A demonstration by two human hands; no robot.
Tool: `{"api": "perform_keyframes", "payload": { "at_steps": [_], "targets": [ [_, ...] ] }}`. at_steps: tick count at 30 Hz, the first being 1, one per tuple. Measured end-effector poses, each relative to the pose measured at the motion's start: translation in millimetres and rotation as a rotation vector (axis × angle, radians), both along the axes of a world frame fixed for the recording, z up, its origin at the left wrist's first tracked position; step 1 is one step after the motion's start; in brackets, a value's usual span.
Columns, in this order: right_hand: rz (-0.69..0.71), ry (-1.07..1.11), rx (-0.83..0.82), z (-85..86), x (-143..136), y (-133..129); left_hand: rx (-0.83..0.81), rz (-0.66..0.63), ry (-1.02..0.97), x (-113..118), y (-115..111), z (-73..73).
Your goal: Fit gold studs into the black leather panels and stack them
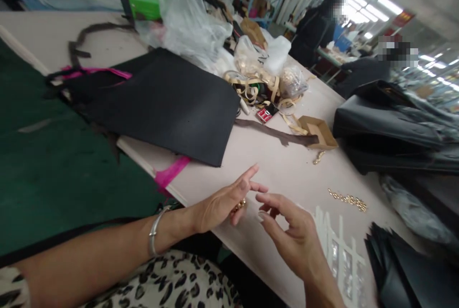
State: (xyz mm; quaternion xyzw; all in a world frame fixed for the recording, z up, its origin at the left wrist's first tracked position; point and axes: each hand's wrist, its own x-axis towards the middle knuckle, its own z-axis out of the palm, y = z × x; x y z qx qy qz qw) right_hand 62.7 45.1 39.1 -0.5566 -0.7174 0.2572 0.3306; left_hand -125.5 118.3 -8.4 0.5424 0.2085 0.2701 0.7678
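My left hand (224,203) is over the table's near edge, thumb and forefinger stretched out, its lower fingers curled round some small gold metal pieces (239,205). Facing it from the right, my right hand (290,231) has bent fingers, with the thumb apart from them and nothing visible between. The fingertips of the two hands are close together. Beyond my left hand lies a large flat black panel (168,102). To the right of my right hand are a scattered row of gold pieces (349,199) and white strips with clear packets (340,250).
A small cardboard tray (317,132) stands at the far side near a dark strip (276,132). Plastic bags (190,16) and coiled beige tape (251,85) crowd the back. Black bags (394,126) and stacked black sheets (412,269) are on the right. Two people are further off.
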Motion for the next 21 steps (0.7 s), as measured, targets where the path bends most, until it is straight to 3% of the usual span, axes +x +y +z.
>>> {"api": "perform_keyframes", "payload": {
  "at_steps": [3,7,12,16,21],
  "targets": [
    [0.169,0.028,-0.001,6.0,-19.5,13.8,0.011,-0.002,0.031,-12.1,0.6,4.9],
    [0.227,0.006,-0.042,5.1,-36.3,24.9,-0.106,0.004,-0.033,-19.6,2.5,6.6],
    [0.071,0.036,-0.056,-1.3,-39.0,28.7,-0.438,0.039,-0.209,-16.3,9.1,5.9],
    [-0.122,-0.038,0.108,-6.3,-31.7,20.4,-0.700,0.166,-0.371,-15.8,16.4,10.2],
    [-0.081,-0.186,0.244,-8.6,-44.3,9.5,-0.854,0.257,-0.472,-14.1,17.7,21.0]
  ]
}}
